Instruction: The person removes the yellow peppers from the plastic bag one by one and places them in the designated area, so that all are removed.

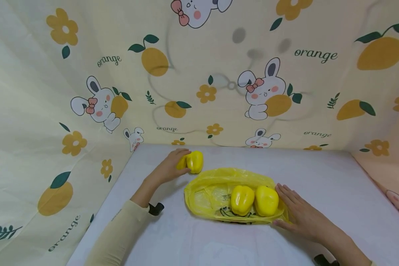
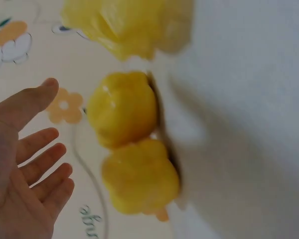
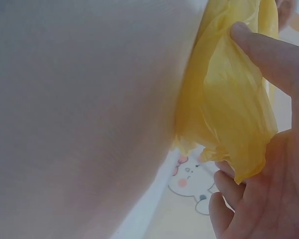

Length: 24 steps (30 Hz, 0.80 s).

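Note:
At the back left of the table, two yellow bell peppers (image 1: 195, 162) (image 2: 123, 110) sit side by side. My left hand (image 1: 170, 167) is beside them and partly covers one in the head view. Its loosely bent fingers (image 2: 42, 149) stand apart from both peppers in the left wrist view. A yellow plastic bag (image 1: 206, 213) lies mid-table, its mouth spread wide. Two more yellow peppers (image 1: 242, 200) rest inside it. My right hand (image 1: 307, 218) touches the bag's right end, fingers extended along the far side and thumb (image 3: 269, 55) at the near side.
A white table surface (image 1: 219, 245) lies under everything. Behind it hangs a cream cloth (image 1: 186, 85) printed with rabbits and oranges, which continues along both sides. Black straps (image 1: 156, 209) show at both wrists.

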Each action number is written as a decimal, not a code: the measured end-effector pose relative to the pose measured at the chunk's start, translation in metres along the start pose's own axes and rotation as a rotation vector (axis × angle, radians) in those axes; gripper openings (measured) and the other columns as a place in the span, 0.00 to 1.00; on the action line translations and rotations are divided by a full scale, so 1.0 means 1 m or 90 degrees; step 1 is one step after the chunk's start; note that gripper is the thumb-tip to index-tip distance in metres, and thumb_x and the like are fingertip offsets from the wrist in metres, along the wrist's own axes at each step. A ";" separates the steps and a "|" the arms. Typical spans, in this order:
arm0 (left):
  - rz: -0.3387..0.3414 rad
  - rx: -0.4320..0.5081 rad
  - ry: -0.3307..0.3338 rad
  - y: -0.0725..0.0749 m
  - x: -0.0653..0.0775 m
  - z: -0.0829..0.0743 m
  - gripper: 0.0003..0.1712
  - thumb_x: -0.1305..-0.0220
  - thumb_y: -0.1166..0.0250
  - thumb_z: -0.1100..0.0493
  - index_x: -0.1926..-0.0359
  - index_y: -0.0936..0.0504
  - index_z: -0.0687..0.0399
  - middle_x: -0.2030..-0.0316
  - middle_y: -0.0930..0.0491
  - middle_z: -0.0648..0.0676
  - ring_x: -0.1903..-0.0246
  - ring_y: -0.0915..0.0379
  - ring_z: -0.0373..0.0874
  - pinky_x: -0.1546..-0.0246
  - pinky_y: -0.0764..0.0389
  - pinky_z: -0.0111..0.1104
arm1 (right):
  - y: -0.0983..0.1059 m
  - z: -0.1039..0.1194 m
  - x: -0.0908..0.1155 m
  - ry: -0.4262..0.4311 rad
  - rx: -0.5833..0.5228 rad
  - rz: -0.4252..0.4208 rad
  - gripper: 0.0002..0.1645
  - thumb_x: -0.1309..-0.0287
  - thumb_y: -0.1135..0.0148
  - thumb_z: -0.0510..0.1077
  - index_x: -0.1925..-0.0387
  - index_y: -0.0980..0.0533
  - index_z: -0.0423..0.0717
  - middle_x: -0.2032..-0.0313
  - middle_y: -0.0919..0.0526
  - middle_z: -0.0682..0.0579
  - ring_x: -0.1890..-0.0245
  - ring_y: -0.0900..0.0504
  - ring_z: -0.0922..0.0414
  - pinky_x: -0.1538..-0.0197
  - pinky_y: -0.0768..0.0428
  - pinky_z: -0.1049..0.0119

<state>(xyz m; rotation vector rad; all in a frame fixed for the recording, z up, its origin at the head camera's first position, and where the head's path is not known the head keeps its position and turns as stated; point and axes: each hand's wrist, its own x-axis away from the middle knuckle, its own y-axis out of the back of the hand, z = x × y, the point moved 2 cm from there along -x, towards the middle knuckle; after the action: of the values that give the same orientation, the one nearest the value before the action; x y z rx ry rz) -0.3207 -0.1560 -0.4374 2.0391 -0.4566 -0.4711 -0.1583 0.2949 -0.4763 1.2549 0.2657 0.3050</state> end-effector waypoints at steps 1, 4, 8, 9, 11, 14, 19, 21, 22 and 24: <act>0.002 0.002 -0.008 0.000 0.001 -0.005 0.43 0.30 0.24 0.51 0.21 0.32 0.53 0.21 0.36 0.57 0.22 0.40 0.58 0.21 0.36 0.54 | 0.000 0.000 0.000 0.000 0.000 -0.001 0.70 0.42 0.33 0.79 0.15 0.46 0.41 0.17 0.45 0.38 0.19 0.43 0.33 0.23 0.39 0.32; 0.018 0.009 -0.035 0.000 0.001 -0.018 0.43 0.30 0.24 0.49 0.21 0.31 0.54 0.22 0.34 0.57 0.24 0.37 0.57 0.22 0.33 0.52 | 0.000 0.000 0.000 0.000 -0.001 -0.001 0.70 0.42 0.33 0.79 0.15 0.46 0.40 0.17 0.45 0.38 0.19 0.43 0.33 0.23 0.39 0.31; 0.045 0.007 -0.052 -0.002 0.002 -0.034 0.45 0.30 0.25 0.46 0.20 0.33 0.52 0.22 0.34 0.57 0.24 0.37 0.56 0.23 0.31 0.52 | 0.000 0.001 0.001 -0.003 -0.002 0.001 0.71 0.42 0.33 0.80 0.15 0.46 0.40 0.17 0.45 0.38 0.19 0.43 0.33 0.23 0.38 0.31; 0.052 0.005 -0.052 -0.002 0.002 -0.037 0.45 0.30 0.25 0.45 0.19 0.33 0.51 0.21 0.35 0.56 0.23 0.37 0.56 0.23 0.32 0.52 | 0.000 0.001 0.001 -0.003 -0.002 0.001 0.71 0.42 0.33 0.80 0.15 0.46 0.40 0.17 0.45 0.38 0.19 0.43 0.33 0.23 0.38 0.31; 0.065 0.005 -0.053 -0.004 0.002 -0.044 0.46 0.30 0.25 0.44 0.19 0.34 0.49 0.21 0.35 0.55 0.23 0.38 0.55 0.23 0.32 0.52 | 0.000 0.002 0.001 -0.003 -0.002 0.000 0.70 0.42 0.33 0.79 0.15 0.46 0.40 0.17 0.45 0.38 0.19 0.43 0.33 0.23 0.39 0.32; 0.080 0.007 -0.059 -0.007 0.003 -0.052 0.46 0.30 0.25 0.43 0.19 0.34 0.48 0.21 0.34 0.54 0.23 0.38 0.54 0.23 0.32 0.51 | 0.000 0.002 0.001 0.000 -0.001 -0.002 0.70 0.41 0.33 0.79 0.15 0.46 0.40 0.17 0.45 0.38 0.19 0.43 0.33 0.21 0.40 0.33; 0.101 -0.018 -0.091 -0.013 0.005 -0.066 0.46 0.30 0.27 0.41 0.18 0.34 0.48 0.21 0.34 0.53 0.23 0.37 0.52 0.23 0.30 0.48 | 0.000 0.001 0.000 0.001 -0.002 -0.001 0.70 0.41 0.33 0.79 0.15 0.46 0.40 0.17 0.45 0.37 0.19 0.43 0.33 0.21 0.40 0.33; 0.111 -0.030 -0.103 -0.015 0.005 -0.072 0.46 0.29 0.27 0.39 0.18 0.35 0.48 0.20 0.35 0.52 0.23 0.37 0.51 0.24 0.30 0.47 | 0.000 0.001 0.000 -0.001 -0.003 0.000 0.71 0.42 0.33 0.79 0.15 0.46 0.40 0.17 0.45 0.38 0.19 0.43 0.33 0.22 0.39 0.32; 0.115 -0.031 -0.109 -0.016 0.006 -0.075 0.46 0.29 0.28 0.40 0.18 0.34 0.48 0.20 0.35 0.52 0.23 0.36 0.51 0.24 0.29 0.47 | 0.000 0.001 0.000 -0.002 -0.003 0.001 0.71 0.42 0.33 0.80 0.15 0.46 0.40 0.17 0.45 0.38 0.19 0.43 0.33 0.23 0.39 0.32; 0.124 -0.028 -0.116 -0.018 0.006 -0.081 0.46 0.29 0.27 0.40 0.18 0.34 0.48 0.20 0.35 0.51 0.23 0.36 0.51 0.24 0.29 0.47 | 0.000 0.001 -0.001 -0.004 -0.003 0.003 0.71 0.43 0.33 0.80 0.15 0.46 0.40 0.17 0.45 0.38 0.19 0.43 0.33 0.24 0.38 0.30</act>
<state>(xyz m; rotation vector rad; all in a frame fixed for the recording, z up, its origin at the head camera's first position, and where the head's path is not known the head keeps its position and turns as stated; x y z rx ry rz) -0.2726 -0.0915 -0.4165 1.8949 -0.7409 -0.5447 -0.1588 0.2939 -0.4762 1.2513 0.2574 0.3055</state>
